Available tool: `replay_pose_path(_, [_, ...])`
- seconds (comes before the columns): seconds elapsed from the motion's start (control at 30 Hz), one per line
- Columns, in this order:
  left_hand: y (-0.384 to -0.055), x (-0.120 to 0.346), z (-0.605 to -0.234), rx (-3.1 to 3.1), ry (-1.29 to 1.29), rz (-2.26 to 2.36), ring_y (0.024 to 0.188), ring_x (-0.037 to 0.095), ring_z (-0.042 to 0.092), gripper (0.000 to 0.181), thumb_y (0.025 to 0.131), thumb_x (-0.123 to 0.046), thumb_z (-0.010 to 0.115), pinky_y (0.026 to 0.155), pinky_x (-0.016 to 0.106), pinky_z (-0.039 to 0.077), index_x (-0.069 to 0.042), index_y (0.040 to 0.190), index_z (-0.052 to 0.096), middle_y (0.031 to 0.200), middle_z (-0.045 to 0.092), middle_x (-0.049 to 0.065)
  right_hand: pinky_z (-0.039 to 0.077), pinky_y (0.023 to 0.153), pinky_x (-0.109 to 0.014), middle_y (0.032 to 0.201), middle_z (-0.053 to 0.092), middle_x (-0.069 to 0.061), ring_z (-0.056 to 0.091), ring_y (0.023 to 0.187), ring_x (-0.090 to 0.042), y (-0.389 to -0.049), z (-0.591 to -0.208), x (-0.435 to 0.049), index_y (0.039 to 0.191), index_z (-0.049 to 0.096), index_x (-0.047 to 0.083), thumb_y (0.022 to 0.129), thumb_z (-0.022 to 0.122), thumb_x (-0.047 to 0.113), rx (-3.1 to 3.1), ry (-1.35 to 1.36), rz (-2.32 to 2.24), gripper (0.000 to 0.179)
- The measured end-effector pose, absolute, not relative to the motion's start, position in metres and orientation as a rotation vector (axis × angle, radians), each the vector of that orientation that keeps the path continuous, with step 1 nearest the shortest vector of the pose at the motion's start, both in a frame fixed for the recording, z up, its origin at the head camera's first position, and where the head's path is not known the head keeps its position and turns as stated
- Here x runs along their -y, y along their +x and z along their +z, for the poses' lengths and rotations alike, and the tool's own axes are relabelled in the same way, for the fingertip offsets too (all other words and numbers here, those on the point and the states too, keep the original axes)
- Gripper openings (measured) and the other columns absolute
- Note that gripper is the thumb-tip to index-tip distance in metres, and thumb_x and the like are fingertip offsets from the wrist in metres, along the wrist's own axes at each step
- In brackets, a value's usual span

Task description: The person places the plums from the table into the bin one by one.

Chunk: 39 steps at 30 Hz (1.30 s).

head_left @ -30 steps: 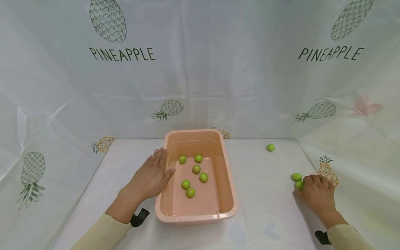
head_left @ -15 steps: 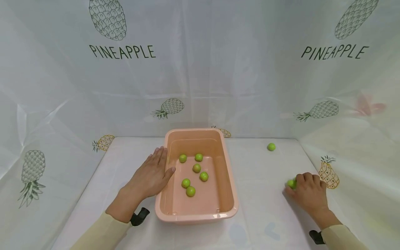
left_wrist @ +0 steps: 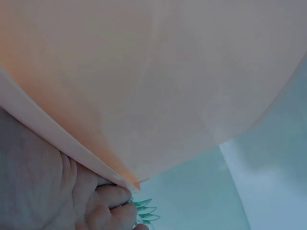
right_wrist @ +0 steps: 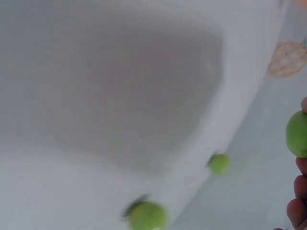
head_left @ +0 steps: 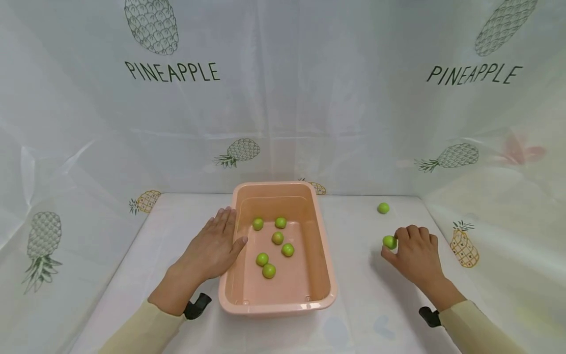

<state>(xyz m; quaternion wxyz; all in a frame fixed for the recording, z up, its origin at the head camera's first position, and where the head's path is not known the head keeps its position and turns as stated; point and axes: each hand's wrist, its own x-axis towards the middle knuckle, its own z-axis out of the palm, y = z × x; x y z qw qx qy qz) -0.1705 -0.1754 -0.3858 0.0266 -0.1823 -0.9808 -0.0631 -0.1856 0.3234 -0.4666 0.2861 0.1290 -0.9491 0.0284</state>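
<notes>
- A pale sheet printed with pineapples hangs behind and along both sides.
- A white table lies in front of it.
- A pink tub stands upright on the table, near the middle.
- The left hand lies along the tub's left rim, fingers straight and thumb across the edge, gripping nothing.
- The right hand is well to the right of the tub, thumb and fingers pinching a fruit.
- Six green fruits sit on the tub's floor, the two at the front touching or nearly so.
- The held fruit, also green, is above the table, outside the tub.
- A lone fruit lies towards the back of the table.
- Another fruit shows, blurred, in the right wrist view; the right hand probably hides it from the head camera.
</notes>
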Motion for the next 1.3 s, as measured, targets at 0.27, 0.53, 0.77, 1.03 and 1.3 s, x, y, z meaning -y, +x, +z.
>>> replay_pose_path(0.27, [-0.171, 0.173, -0.382, 3.008, -0.563, -0.167, 0.145, 0.038, 0.014, 0.076, 0.103, -0.046, 0.038, 0.115, 0.051, 0.019, 0.01, 0.15, 0.021, 0.156, 0.019, 0.027, 0.032, 0.063, -0.046, 0.078, 0.047, -0.008, 0.041, 0.076, -0.033, -0.212, -0.419, -0.263, 0.082, 0.055, 0.006, 0.074, 0.064, 0.039, 2.461, 0.487, 0.214, 0.035])
replay_pose_path(0.53, [-0.171, 0.172, -0.384, 3.021, -0.553, -0.171, 0.145, 0.038, 0.014, 0.075, 0.103, -0.047, 0.038, 0.115, 0.051, 0.019, 0.01, 0.15, 0.021, 0.156, 0.02, 0.026, 0.032, 0.07, -0.044, 0.087, 0.051, -0.005, 0.042, 0.082, -0.028, -0.228, -0.369, -0.191, 0.09, 0.059, 0.007, 0.076, 0.065, 0.039, 2.506, 0.624, 0.344, 0.035])
replay_pose_path(0.77, [-0.17, 0.173, -0.386, 3.005, -0.544, -0.167, 0.145, 0.038, 0.016, 0.074, 0.103, -0.046, 0.039, 0.115, 0.051, 0.02, 0.01, 0.15, 0.023, 0.156, 0.02, 0.026, 0.029, 0.069, -0.038, 0.085, 0.049, 0.001, 0.038, 0.078, -0.022, -0.232, -0.363, -0.135, 0.087, 0.058, 0.013, 0.078, 0.063, 0.041, 2.487, 0.856, 0.352, 0.03])
replay_pose_path(1.03, [-0.171, 0.172, -0.388, 2.988, -0.539, -0.179, 0.145, 0.039, 0.017, 0.074, 0.103, -0.045, 0.039, 0.115, 0.052, 0.021, 0.01, 0.15, 0.023, 0.156, 0.022, 0.026, 0.033, 0.077, -0.04, 0.09, 0.049, 0.002, 0.039, 0.087, -0.021, -0.229, -0.375, -0.105, 0.087, 0.06, 0.013, 0.075, 0.065, 0.041, 2.526, 0.955, 0.332, 0.031])
replay_pose_path(1.3, [-0.17, 0.172, -0.389, 2.992, -0.522, -0.182, 0.145, 0.038, 0.017, 0.074, 0.103, -0.046, 0.038, 0.115, 0.051, 0.021, 0.009, 0.15, 0.022, 0.156, 0.021, 0.025, 0.031, 0.075, -0.036, 0.09, 0.049, 0.006, 0.039, 0.087, -0.016, -0.225, -0.383, -0.091, 0.089, 0.059, 0.016, 0.081, 0.063, 0.05, 2.593, 0.98, 0.308, 0.035])
